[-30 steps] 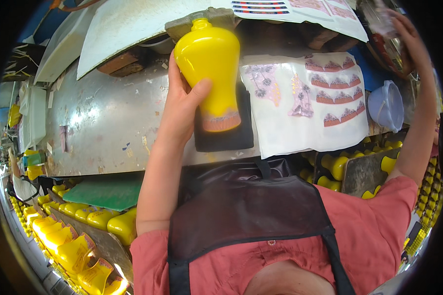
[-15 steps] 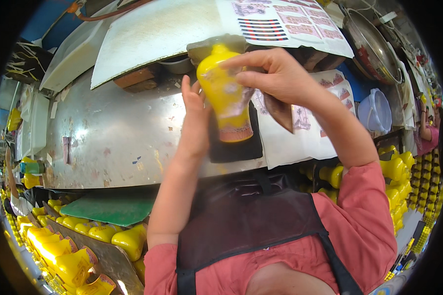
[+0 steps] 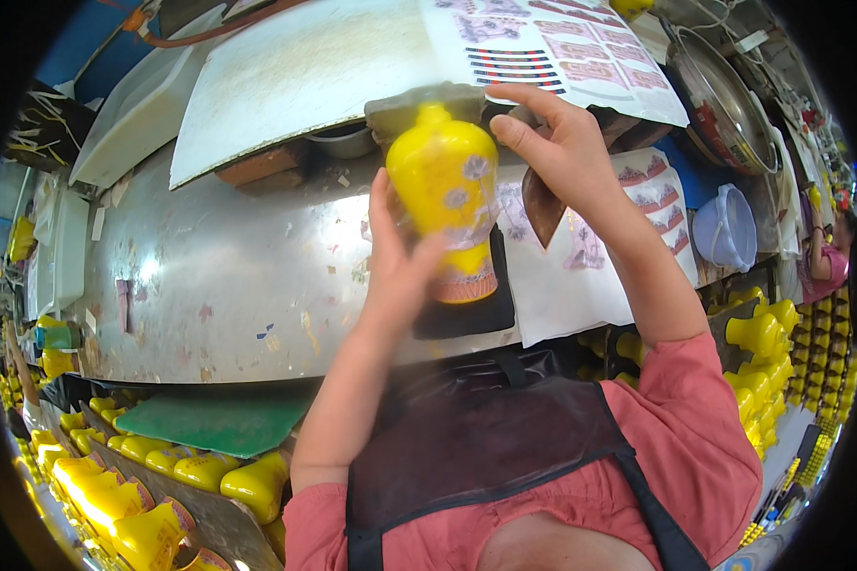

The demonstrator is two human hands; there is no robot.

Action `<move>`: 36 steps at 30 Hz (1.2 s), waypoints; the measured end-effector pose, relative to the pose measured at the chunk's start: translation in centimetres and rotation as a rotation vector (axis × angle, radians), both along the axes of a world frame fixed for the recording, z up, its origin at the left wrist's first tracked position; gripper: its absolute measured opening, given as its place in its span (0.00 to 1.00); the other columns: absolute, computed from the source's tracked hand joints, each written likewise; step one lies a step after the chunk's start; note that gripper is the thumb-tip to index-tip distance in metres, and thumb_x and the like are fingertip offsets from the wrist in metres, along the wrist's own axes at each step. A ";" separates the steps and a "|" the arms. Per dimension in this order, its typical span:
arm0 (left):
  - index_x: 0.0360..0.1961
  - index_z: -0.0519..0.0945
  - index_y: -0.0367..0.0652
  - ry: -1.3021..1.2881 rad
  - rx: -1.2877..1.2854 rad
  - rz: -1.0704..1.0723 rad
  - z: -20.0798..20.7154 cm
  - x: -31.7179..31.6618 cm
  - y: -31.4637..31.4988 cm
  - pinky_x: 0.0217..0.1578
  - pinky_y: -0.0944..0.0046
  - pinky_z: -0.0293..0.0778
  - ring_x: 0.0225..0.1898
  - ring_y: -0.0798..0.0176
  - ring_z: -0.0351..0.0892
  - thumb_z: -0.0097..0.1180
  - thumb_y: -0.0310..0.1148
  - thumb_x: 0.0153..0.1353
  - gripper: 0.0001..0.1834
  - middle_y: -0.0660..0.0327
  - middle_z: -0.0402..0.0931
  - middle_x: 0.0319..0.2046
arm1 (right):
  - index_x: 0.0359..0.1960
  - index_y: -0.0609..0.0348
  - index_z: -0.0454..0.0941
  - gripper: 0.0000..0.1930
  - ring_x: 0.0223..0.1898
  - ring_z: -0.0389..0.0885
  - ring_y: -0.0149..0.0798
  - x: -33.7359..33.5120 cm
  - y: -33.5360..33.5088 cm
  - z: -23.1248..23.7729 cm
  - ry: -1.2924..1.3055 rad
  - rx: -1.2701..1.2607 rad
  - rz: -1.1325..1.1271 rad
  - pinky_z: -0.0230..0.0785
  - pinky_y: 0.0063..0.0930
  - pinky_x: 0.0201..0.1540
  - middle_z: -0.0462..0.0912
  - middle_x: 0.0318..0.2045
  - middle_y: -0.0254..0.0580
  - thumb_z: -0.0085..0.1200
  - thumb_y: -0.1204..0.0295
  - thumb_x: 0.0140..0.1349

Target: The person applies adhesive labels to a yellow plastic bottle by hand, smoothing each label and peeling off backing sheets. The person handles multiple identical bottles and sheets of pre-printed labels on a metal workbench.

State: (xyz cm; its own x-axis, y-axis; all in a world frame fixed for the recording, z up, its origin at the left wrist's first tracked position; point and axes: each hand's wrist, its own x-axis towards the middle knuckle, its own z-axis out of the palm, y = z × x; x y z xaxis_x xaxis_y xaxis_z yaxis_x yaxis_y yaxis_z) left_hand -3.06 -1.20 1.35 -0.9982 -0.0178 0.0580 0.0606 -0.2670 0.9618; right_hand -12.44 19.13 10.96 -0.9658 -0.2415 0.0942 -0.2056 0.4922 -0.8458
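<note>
A glossy yellow vase (image 3: 438,176) with purple flower decals and a pinkish patterned band near its base is at the middle of the bench, over a black pad (image 3: 467,322). My left hand (image 3: 395,271) grips its left side, thumb blurred across the lower front and fingers partly hidden behind. Right of the vase's neck, my right hand (image 3: 567,147) has thumb and index finger stretched out, apart from the vase. A brown pointed scraper-like piece (image 3: 542,211) sticks out below that hand, apparently held by the curled fingers.
Decal sheets (image 3: 581,257) lie right of the vase, others on the white board (image 3: 286,95) behind. A pale bucket (image 3: 725,228) and metal pan (image 3: 724,95) stand at the right. A grey block (image 3: 381,119) sits behind the vase; yellow vases (image 3: 143,528) fill the lower left.
My left hand has closed around the vase's side from standing open beside it. The vase appears slightly lower in view, its flowers more visible, and my right fingers have moved off it to the right.
</note>
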 end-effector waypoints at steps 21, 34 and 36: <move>0.77 0.52 0.39 0.291 -0.712 0.250 0.7 -0.9 -0.4 0.70 0.45 0.58 0.72 0.39 0.56 0.57 0.45 0.63 0.46 0.41 0.51 0.72 | 0.54 0.49 0.85 0.17 0.41 0.84 0.46 1.0 -0.7 1.0 0.135 0.287 0.140 0.75 0.39 0.44 0.82 0.40 0.48 0.62 0.69 0.63; 0.77 0.52 0.39 0.298 -0.780 0.244 1.1 -1.8 0.1 0.68 0.43 0.61 0.71 0.39 0.58 0.55 0.43 0.65 0.44 0.40 0.53 0.72 | 0.58 0.54 0.82 0.17 0.33 0.76 0.30 -1.1 -0.1 -1.0 0.364 0.121 0.241 0.70 0.25 0.38 0.80 0.34 0.36 0.55 0.64 0.71; 0.78 0.50 0.38 0.219 -0.511 0.205 0.5 -1.6 -0.4 0.66 0.47 0.65 0.69 0.43 0.62 0.50 0.50 0.70 0.44 0.42 0.56 0.71 | 0.59 0.56 0.81 0.18 0.32 0.73 0.25 -0.5 0.4 -2.1 0.138 -0.093 0.220 0.68 0.22 0.36 0.81 0.36 0.32 0.53 0.64 0.72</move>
State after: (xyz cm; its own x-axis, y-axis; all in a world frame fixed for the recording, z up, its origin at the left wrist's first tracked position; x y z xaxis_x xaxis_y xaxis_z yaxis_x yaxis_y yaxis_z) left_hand -4.65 -1.58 1.84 -0.9412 -0.1241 0.3142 0.2737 0.2652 0.9245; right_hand -12.95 19.56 8.88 -0.8674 -0.4284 0.2532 -0.4157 0.3441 -0.8419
